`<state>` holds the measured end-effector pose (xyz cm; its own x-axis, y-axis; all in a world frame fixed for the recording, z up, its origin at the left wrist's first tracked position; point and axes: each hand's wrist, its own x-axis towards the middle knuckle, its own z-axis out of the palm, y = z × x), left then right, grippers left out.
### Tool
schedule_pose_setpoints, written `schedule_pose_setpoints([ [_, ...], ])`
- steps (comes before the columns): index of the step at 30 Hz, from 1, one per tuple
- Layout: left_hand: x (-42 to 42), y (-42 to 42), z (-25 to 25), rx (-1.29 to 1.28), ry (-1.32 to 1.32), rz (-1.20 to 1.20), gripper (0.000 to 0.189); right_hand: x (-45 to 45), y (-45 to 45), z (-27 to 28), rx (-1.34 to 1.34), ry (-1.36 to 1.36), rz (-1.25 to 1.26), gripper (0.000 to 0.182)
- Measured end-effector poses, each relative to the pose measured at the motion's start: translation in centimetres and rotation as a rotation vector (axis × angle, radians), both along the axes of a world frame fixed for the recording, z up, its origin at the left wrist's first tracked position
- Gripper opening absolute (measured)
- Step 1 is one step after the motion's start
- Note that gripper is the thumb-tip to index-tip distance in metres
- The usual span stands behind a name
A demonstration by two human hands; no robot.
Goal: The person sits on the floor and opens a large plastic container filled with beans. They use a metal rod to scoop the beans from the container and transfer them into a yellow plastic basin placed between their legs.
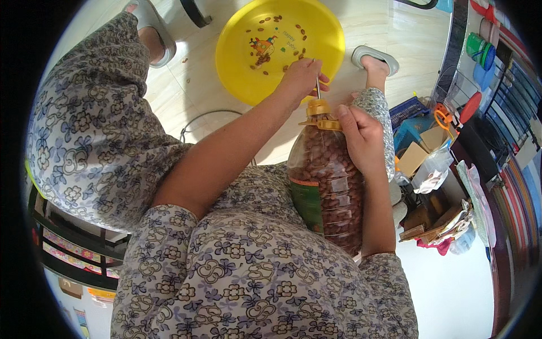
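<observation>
A large clear plastic bottle (338, 186) full of reddish-brown nuts, probably shelled peanuts, leans against my lap, its yellow neck (318, 108) pointing away from me. My right hand (360, 131) grips the yellow handle ring (329, 125) at the neck. Between the fingers of my left hand (304, 78) is a thin metal rod (318, 88), its lower end at the bottle's mouth. How far it reaches inside is hidden. Beyond my hands, a yellow plastic basin (230, 59) stands on the floor, with several loose nuts (301, 31) scattered over its printed bottom.
My slippered feet flank the basin on the pale tiled floor (203, 80). A few bits lie on the tiles at left. Boxes (414, 159), bags and a blue basket (408, 111) crowd the right side. Behind my left leg is a black rack (76, 250).
</observation>
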<state>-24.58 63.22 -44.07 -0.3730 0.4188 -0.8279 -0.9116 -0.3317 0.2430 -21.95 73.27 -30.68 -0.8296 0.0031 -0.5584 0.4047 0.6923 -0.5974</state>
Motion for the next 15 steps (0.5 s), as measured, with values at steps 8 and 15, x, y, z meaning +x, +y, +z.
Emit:
schedule_pose_setpoints([
  [8,0.7,-1.1,-3.2,-0.296,0.251,-0.071,0.032,0.0,-0.1,-0.1,-0.055,0.019,-0.070,0.030],
  [15,1.9,-0.1,-5.6,-0.249,0.106,-0.017,0.030,-0.4,0.4,-0.3,-0.004,-0.051,-0.015,0.029],
])
